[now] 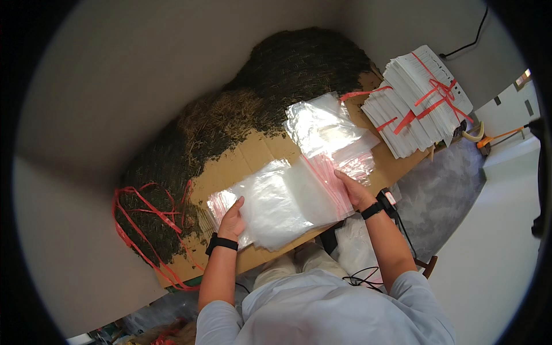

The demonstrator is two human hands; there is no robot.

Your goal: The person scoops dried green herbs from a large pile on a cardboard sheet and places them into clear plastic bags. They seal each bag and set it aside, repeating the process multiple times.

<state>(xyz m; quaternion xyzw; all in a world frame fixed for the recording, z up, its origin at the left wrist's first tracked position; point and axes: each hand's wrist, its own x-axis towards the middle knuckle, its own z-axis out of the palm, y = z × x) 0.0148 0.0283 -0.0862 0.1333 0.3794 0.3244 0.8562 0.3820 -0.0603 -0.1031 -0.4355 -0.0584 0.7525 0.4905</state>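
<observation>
A stack of clear zip bags (276,207), with pink-red strips along its ends, lies flat in front of me over the cardboard's near edge. My left hand (232,220) grips the stack's left end, thumb on top and fingers hidden beneath. At the right end, my right hand (355,191) holds the pink-striped edge with its thumb on top; its other fingers are mostly out of sight. Just beyond, a second pile of shiny clear bags (322,126) rests on the cardboard, its pink-striped end close to my right hand.
A long heap of dark, dried strand-like material (299,63) covers the far side of the cardboard (230,167). Bundles of white printed sheets (425,98) tied with red ribbon sit at the far right. Loose red ribbon (138,230) trails at left. More bags (356,247) lie below the edge.
</observation>
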